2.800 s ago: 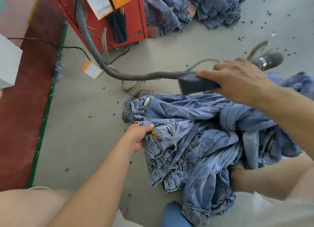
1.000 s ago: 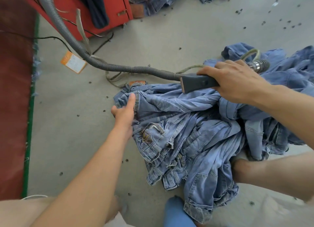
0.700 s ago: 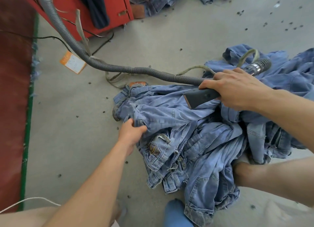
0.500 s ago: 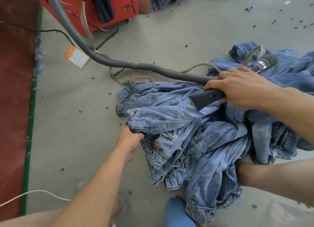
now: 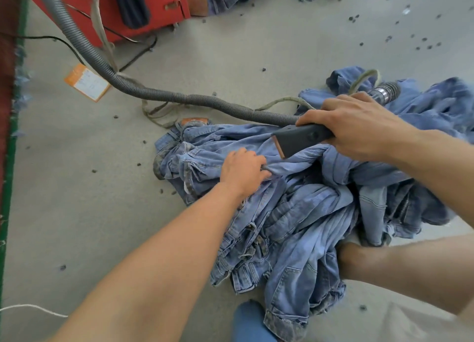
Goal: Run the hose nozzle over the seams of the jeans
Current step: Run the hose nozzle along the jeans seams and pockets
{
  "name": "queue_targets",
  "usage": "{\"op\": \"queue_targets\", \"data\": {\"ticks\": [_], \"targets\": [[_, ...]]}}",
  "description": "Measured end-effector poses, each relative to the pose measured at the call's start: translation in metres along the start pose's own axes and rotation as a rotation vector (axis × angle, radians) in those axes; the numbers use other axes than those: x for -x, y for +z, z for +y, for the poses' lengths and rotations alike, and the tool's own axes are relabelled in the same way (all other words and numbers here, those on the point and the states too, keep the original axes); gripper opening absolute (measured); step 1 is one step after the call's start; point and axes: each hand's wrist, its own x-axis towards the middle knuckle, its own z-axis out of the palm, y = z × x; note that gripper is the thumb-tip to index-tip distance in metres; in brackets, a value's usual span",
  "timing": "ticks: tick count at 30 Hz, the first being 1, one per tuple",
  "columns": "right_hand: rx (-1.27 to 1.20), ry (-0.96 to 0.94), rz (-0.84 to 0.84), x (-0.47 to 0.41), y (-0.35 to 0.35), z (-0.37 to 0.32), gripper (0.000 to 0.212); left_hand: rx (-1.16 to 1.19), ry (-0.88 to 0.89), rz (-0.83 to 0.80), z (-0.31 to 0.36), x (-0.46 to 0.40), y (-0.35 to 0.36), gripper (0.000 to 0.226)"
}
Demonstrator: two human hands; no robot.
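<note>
Fingers (image 5: pixel 259 166) of the left hand (image 5: pixel 242 171) pinched a fold of the jeans (image 5: pixel 295 213) heaped on the floor; just beyond them, the right hand (image 5: pixel 359 126) gripped the hose nozzle (image 5: pixel 298 140), its mouth touching the denim

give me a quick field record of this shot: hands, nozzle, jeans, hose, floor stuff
left hand: pinches a fold of the top jeans, just left of the nozzle mouth
right hand: grips the nozzle body from above
nozzle: dark grey, flat mouth angled down, at or just above the denim
jeans: rumpled blue pile on the floor
hose: grey ribbed, runs from the nozzle up left past the red cabinet
floor: grey, small dark specks, an orange tag
</note>
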Motion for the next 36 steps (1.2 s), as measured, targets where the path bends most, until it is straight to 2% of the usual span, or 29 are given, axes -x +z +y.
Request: {"op": "queue_targets", "data": {"ticks": [2,5,7,9,12,15,22,27,31,36], "targets": [[-0.009,0.002,-0.017,0.001,-0.002,0.004,0.047,0.253,-0.045,-0.005,-0.009,-0.01,-0.009,0.031],[-0.071,0.022,-0.037,0.004,-0.01,0.016,0.051,0.879,-0.161,0.007,-0.021,-0.011,-0.039,0.043],[-0.144,0.042,-0.003,0.008,-0.016,0.024,0.05,1.256,-0.213,-0.051,-0.019,-0.003,-0.056,0.041],[-0.196,0.067,0.032,0.01,-0.021,0.035,0.047,1.494,-0.314,-0.109,-0.015,0.006,-0.056,0.038],[-0.161,0.076,0.029,0.017,-0.024,0.04,0.043,1.69,-0.52,-0.137,-0.013,0.015,-0.046,0.036],[-0.089,0.08,-0.008,0.024,-0.02,0.035,0.046,1.785,-0.544,-0.141,-0.012,0.019,-0.04,0.039],[-0.065,-0.028,-0.029,0.007,-0.019,-0.011,0.045,1.789,-0.539,-0.065,0.003,0.027,-0.046,0.056],[-0.145,-0.095,-0.002,0.002,-0.03,-0.04,0.043,1.678,-0.468,-0.008,0.002,0.034,-0.049,0.037],[-0.247,0.038,0.01,0.007,-0.036,-0.018,0.044,1.591,-0.466,-0.042,0.002,0.039,-0.06,0.031],[-0.006,-0.011,-0.026,0.018,-0.034,-0.02,0.036,1.561,-0.429,-0.087,-0.003,0.039,-0.062,0.026]]}}
